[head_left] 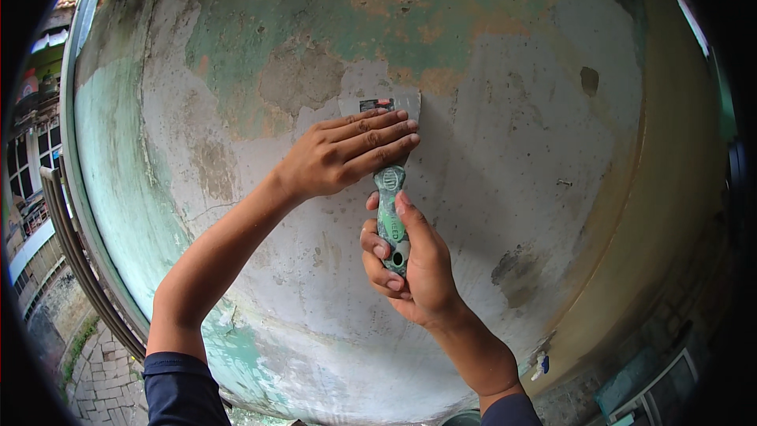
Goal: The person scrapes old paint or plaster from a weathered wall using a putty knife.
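My right hand is wrapped round the green, grime-marked handle of a paint scraper, thumb along its side. The scraper points upward, its wide metal blade lying against a weathered wall. Across that blade my left hand lies flat, fingers stretched out to the right, covering most of the metal. Only the blade's upper edge and a dark label show above the fingers. Around the blade the wall is pale grey, with green and orange paint patches higher up and a bare grey-brown patch to the upper left.
A small hole and a protruding nail or screw mark the wall at right. A metal rail and brick paving lie at the left. At lower right stand a framed panel and a small blue-and-white object.
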Demonstrator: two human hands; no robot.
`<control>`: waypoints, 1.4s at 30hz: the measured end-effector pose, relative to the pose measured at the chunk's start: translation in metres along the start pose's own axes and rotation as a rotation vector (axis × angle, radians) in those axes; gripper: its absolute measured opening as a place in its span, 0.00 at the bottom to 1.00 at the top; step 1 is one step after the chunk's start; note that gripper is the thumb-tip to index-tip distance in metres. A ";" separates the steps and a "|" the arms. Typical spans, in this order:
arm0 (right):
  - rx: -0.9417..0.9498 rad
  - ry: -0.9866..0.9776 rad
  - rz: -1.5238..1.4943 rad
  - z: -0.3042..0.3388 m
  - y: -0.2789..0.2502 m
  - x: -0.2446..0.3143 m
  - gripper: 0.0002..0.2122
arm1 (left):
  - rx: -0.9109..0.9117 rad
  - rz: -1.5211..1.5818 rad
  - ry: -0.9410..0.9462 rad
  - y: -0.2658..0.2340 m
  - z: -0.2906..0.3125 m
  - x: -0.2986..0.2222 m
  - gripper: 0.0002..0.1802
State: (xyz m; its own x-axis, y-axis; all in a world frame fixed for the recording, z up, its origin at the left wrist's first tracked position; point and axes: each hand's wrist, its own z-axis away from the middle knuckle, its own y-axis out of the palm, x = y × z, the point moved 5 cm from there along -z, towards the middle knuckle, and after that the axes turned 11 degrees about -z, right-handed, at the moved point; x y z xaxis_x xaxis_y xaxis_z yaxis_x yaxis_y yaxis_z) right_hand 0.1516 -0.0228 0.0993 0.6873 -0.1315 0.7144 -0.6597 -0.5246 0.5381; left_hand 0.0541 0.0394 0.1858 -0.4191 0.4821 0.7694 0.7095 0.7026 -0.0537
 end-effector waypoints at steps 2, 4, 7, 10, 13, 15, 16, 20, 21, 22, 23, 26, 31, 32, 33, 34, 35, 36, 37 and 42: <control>-0.006 -0.014 -0.016 -0.004 -0.001 0.000 0.17 | 0.007 -0.037 0.024 0.002 0.001 0.004 0.22; 0.028 -0.017 -0.034 -0.010 -0.001 -0.001 0.18 | -0.011 -0.022 0.024 0.007 0.002 0.011 0.22; 0.020 -0.095 -0.009 -0.032 0.001 0.010 0.18 | -0.016 -0.100 0.053 0.012 -0.009 0.027 0.22; 0.050 -0.136 -0.015 -0.042 0.017 0.033 0.18 | -0.041 -0.153 0.028 0.003 -0.031 0.051 0.22; 0.032 -0.147 0.011 -0.029 0.027 0.032 0.17 | -0.040 -0.140 0.062 0.003 -0.030 0.045 0.24; -0.001 -0.129 0.058 -0.016 0.020 0.013 0.18 | -0.023 -0.127 0.109 -0.002 -0.016 0.028 0.23; -0.004 -0.141 0.066 -0.009 0.019 0.007 0.18 | -0.006 -0.121 0.109 -0.004 -0.011 0.019 0.22; -0.037 -0.077 0.075 -0.004 0.008 -0.010 0.20 | 0.031 -0.132 0.093 -0.007 0.005 0.007 0.23; -0.039 -0.073 0.073 -0.004 0.007 -0.012 0.20 | 0.040 -0.146 0.080 -0.007 0.007 0.006 0.23; -0.034 -0.069 0.067 -0.006 0.006 -0.011 0.20 | 0.044 -0.155 0.082 -0.007 0.007 0.006 0.23; -0.024 -0.067 0.065 -0.006 0.006 -0.010 0.20 | 0.049 -0.147 0.074 -0.006 0.006 0.006 0.23; -0.030 -0.079 0.092 -0.010 0.005 -0.008 0.19 | 0.044 -0.146 0.067 -0.004 0.004 0.009 0.23; 0.023 -0.041 0.033 -0.016 0.004 -0.005 0.19 | 0.041 -0.159 0.067 0.000 0.006 0.015 0.23; 0.011 -0.039 0.028 -0.022 0.003 -0.004 0.19 | 0.034 -0.170 0.070 0.003 0.003 0.020 0.23; 0.004 -0.094 0.045 -0.035 0.003 0.001 0.18 | 0.027 -0.180 0.074 0.007 -0.001 0.025 0.23; -0.005 -0.146 0.060 -0.042 0.005 0.007 0.18 | 0.023 -0.258 0.066 0.006 -0.010 0.033 0.24; -0.017 -0.134 0.052 -0.046 0.011 0.013 0.18 | 0.017 -0.267 0.047 0.004 -0.019 0.046 0.24; 0.000 -0.165 0.068 -0.048 0.024 0.023 0.18 | 0.011 -0.280 0.029 0.000 -0.025 0.053 0.25; 0.024 -0.209 0.092 -0.050 0.031 0.032 0.18 | 0.009 -0.279 0.030 -0.001 -0.027 0.053 0.25; 0.016 -0.178 0.107 -0.020 0.025 0.007 0.18 | -0.001 -0.275 0.066 -0.013 -0.006 0.026 0.23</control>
State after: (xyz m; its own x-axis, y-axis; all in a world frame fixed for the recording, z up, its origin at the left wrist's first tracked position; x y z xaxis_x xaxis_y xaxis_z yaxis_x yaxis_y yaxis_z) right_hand 0.1338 -0.0203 0.1263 0.6576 -0.3324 0.6761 -0.7277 -0.5127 0.4557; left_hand 0.0374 0.0396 0.2100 -0.5585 0.2384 0.7945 0.5745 0.8021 0.1632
